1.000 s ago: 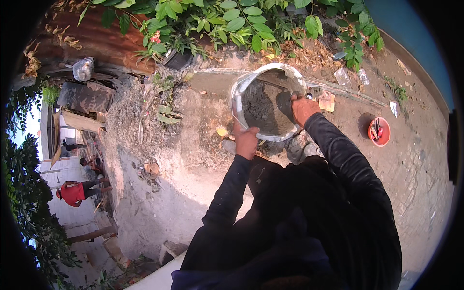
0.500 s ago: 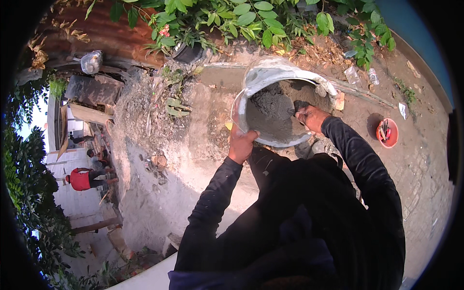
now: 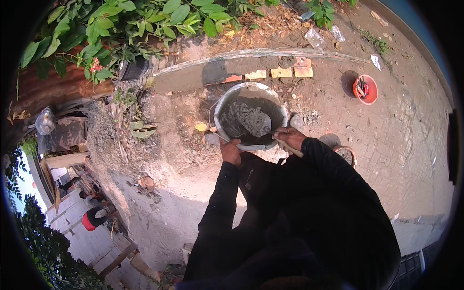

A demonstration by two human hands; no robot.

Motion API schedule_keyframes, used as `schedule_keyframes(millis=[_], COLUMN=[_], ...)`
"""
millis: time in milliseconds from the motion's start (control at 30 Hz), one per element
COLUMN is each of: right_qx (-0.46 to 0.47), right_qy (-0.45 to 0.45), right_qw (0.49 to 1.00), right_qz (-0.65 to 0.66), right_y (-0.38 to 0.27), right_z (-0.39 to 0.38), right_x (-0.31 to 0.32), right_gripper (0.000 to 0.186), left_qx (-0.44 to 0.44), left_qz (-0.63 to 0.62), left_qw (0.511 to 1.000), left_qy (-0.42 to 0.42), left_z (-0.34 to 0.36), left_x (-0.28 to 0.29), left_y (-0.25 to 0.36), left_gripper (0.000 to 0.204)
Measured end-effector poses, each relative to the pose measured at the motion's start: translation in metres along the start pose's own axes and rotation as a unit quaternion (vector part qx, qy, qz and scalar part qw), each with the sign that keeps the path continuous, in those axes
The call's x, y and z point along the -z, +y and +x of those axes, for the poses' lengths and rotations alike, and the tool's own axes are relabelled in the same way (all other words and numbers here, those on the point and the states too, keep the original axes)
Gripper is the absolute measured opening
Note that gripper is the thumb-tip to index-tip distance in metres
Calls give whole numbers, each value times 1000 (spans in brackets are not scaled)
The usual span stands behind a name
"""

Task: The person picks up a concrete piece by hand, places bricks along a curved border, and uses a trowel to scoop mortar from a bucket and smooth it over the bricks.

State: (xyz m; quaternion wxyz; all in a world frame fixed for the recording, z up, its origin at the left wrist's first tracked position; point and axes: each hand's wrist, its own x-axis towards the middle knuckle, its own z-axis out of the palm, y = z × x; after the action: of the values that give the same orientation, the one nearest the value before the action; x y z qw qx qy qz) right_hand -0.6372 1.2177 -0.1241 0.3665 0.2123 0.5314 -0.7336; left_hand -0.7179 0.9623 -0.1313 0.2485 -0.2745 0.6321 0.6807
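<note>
Holding the bucket (image 3: 250, 85) by its near-left rim in the closed grip of the left hand (image 3: 231, 152), also had the right hand (image 3: 289, 137) wrapped around the wooden handle of the trowel (image 3: 293, 150). Saw grey mortar (image 3: 246, 117) inside the bucket, set between the dark-clad legs (image 3: 258, 176) and the row of bricks (image 3: 280, 72).

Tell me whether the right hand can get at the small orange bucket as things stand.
Probably not: the right hand holds a trowel, and the small orange bucket stands well off to the right, though no obstacle shows between.
</note>
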Motion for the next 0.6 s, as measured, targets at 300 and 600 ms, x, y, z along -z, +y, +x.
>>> schedule_keyframes(millis=[300, 600], right_qx=[-75, 3], right_qy=[232, 254], right_qw=[903, 787], right_qz=[354, 562], right_y=[31, 96], right_z=[65, 297], right_x=[73, 197], right_gripper=[21, 23], left_qx=[53, -57], left_qz=[201, 396], left_qw=[972, 913], left_qy=[110, 82], left_z=[127, 258], left_x=[88, 135], left_y=[-96, -178], left_gripper=[84, 90])
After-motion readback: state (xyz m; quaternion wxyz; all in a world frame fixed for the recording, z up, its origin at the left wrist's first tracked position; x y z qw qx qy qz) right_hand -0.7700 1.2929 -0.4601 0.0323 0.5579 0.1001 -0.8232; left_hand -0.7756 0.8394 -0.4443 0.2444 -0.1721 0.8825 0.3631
